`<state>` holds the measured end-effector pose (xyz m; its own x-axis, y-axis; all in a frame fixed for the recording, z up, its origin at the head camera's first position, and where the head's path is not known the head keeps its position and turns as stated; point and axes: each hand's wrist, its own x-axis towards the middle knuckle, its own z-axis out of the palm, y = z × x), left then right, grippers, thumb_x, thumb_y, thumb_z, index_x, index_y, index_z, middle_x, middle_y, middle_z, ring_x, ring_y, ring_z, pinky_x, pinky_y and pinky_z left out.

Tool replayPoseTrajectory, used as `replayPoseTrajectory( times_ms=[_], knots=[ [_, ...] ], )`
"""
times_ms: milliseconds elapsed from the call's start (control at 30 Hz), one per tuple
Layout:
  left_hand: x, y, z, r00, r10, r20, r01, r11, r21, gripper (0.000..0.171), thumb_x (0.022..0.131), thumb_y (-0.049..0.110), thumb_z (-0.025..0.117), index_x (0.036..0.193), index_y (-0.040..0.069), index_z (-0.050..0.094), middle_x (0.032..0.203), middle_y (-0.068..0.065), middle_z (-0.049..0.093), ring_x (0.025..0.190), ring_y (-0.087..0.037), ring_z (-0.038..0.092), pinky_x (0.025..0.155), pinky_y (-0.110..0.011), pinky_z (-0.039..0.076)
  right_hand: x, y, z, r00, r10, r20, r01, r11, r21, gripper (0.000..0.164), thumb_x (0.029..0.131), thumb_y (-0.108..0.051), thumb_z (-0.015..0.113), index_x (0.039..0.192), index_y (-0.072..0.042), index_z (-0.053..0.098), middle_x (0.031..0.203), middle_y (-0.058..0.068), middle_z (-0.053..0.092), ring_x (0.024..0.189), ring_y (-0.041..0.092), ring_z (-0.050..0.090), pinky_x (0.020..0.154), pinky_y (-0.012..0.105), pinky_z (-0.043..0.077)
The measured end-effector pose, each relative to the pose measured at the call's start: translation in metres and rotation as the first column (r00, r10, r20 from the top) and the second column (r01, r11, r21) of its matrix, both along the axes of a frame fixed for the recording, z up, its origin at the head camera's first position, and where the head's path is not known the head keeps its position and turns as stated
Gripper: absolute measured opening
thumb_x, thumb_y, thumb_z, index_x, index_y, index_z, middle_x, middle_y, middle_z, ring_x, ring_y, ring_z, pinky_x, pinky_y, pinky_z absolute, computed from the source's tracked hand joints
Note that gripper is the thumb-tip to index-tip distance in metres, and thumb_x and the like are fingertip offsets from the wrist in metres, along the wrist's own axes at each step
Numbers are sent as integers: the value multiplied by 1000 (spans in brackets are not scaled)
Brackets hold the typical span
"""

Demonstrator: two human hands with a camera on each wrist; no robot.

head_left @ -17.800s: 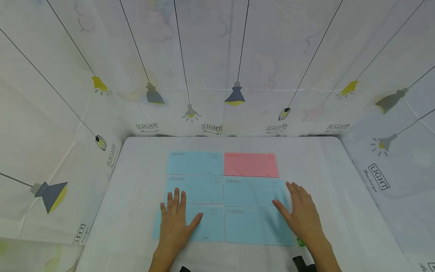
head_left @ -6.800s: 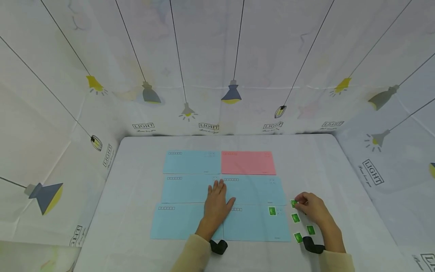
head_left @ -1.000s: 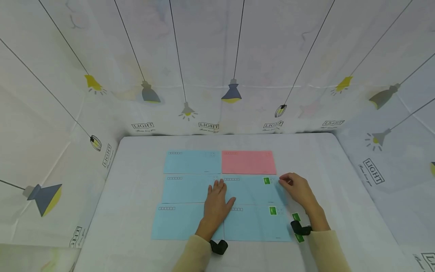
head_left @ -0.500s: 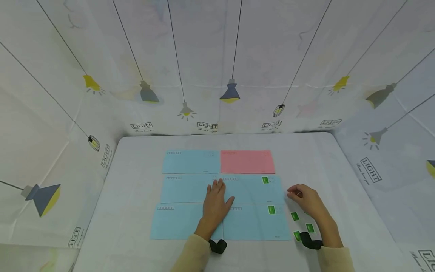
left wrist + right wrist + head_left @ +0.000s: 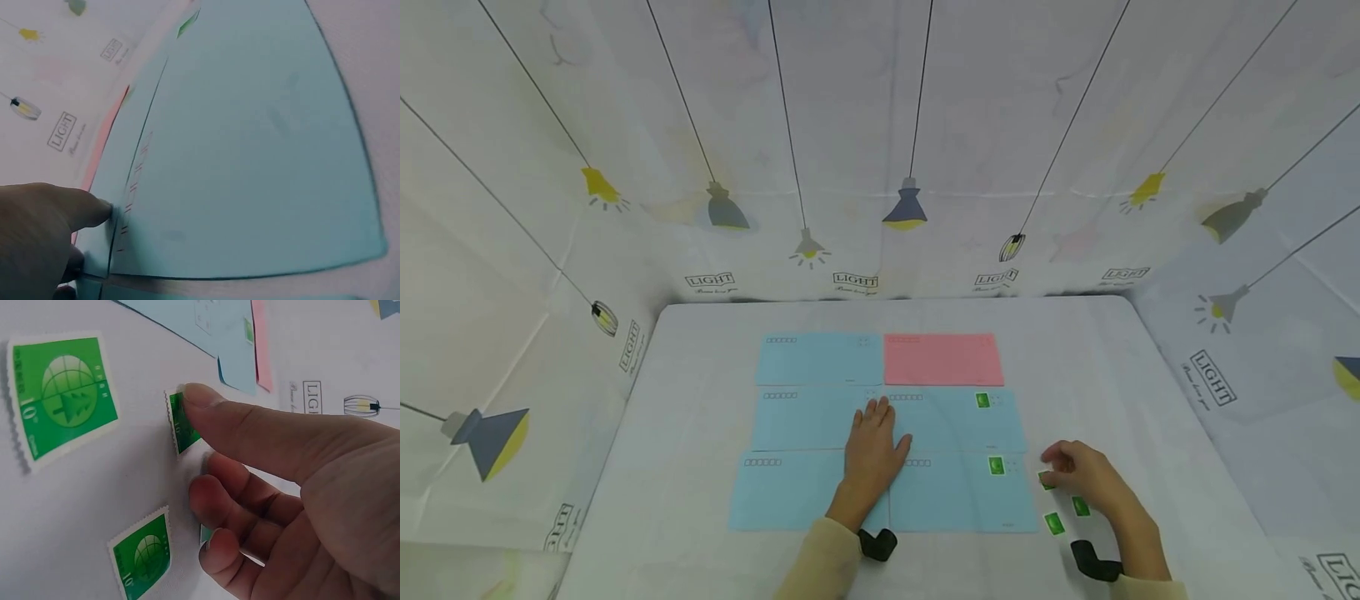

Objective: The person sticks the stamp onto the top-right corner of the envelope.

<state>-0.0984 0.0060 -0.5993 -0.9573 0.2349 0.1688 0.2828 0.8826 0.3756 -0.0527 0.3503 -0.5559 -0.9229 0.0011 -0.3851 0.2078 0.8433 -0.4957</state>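
My left hand (image 5: 872,450) lies flat with spread fingers across the seam between the blue envelopes; its thumb rests on the right-hand ones. My right hand (image 5: 1086,475) is low over the table, right of the envelopes. Its thumb touches a green postage stamp (image 5: 177,425) and covers part of it, while the other fingers are bent and apart from the thumb. More loose stamps lie by this hand, one at the front (image 5: 1055,523) and another (image 5: 1081,506) under the palm. One stamp (image 5: 982,400) sits on the middle right envelope (image 5: 947,425), another (image 5: 996,465) on the front right envelope (image 5: 955,500).
A pink envelope (image 5: 943,360) lies at the back right of the rows, beside a blue envelope (image 5: 820,358). Two further blue envelopes are on the left. Black wrist mounts (image 5: 1093,562) sit at both wrists. Behind the white table (image 5: 700,375) hangs a lamp-printed curtain (image 5: 850,125).
My right hand has moved from beside the middle right envelope towards the front, onto a loose stamp. That envelope, bare 6.8 s ago, now bears a stamp. My left hand stays put.
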Motion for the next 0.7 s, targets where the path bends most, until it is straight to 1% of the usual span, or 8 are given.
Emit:
replayPoseTrajectory(
  times_ms=[133, 233, 333, 400, 467, 567, 633, 700],
  knots=[
    [-3, 0, 3, 1000, -7, 2, 7, 999, -43, 55, 90, 40, 59, 129, 2, 55, 139, -12, 51, 132, -30, 45, 108, -49, 39, 2, -2, -3, 1000, -1, 1, 1, 1000, 11, 32, 75, -25, 77, 102, -13, 64, 90, 2, 59, 83, 16, 50, 70, 29, 43],
    [-7, 1, 8, 999, -1, -33, 0, 999, -40, 50, 90, 38, 59, 124, 2, 59, 132, -12, 57, 125, -30, 52, 102, -47, 44, 2, -2, -6, 1000, -10, 1, 10, 1000, 20, 27, 75, -24, 77, 97, -13, 65, 89, 2, 59, 83, 16, 50, 70, 29, 44],
    [-14, 1, 14, 996, 25, -91, -24, 1000, 9, 43, 90, 34, 60, 118, 2, 63, 121, -12, 63, 111, -29, 61, 93, -43, 51, 3, -3, -7, 1000, -17, 15, 17, 1000, 17, 23, 75, -22, 77, 92, -13, 65, 89, 2, 59, 82, 17, 51, 70, 30, 44],
    [-21, 2, 17, 992, 43, -117, -36, 998, 58, 40, 90, 32, 60, 116, 2, 64, 117, -12, 65, 105, -27, 64, 89, -41, 53, 3, -4, -7, 1000, -21, 22, 21, 1000, 16, 21, 75, -21, 77, 89, -13, 65, 88, 2, 59, 82, 17, 51, 70, 30, 45],
    [-30, 3, 20, 990, 48, -129, -35, 994, 102, 38, 90, 29, 59, 116, 1, 64, 117, -13, 65, 105, -27, 64, 92, -43, 51, 3, -4, -7, 1000, -20, 19, 20, 1000, 15, 19, 75, -20, 76, 88, -12, 65, 88, 2, 59, 81, 17, 51, 70, 30, 45],
    [-45, 5, 23, 995, 44, -95, -32, 992, 124, 40, 92, 28, 57, 120, 0, 61, 123, -15, 61, 117, -29, 58, 103, -46, 44, 3, -4, -7, 1000, -18, 12, 18, 1000, 19, 19, 75, -19, 76, 88, -12, 65, 87, 2, 60, 81, 16, 52, 69, 30, 45],
    [-55, 7, 24, 998, 38, -54, -32, 992, 119, 42, 93, 28, 55, 123, -2, 59, 130, -17, 56, 126, -31, 51, 109, -48, 37, 2, -4, -7, 1000, -19, 12, 19, 1000, 20, 19, 76, -19, 76, 88, -11, 65, 87, 2, 60, 81, 16, 52, 69, 29, 44],
    [-63, 7, 23, 999, 39, -9, -38, 993, 109, 43, 93, 27, 55, 124, -2, 58, 136, -17, 52, 132, -32, 45, 112, -48, 33, 2, -3, -7, 1000, -21, 17, 21, 1000, 22, 19, 76, -19, 76, 88, -11, 64, 86, 2, 59, 80, 16, 51, 68, 29, 44]
  ],
)
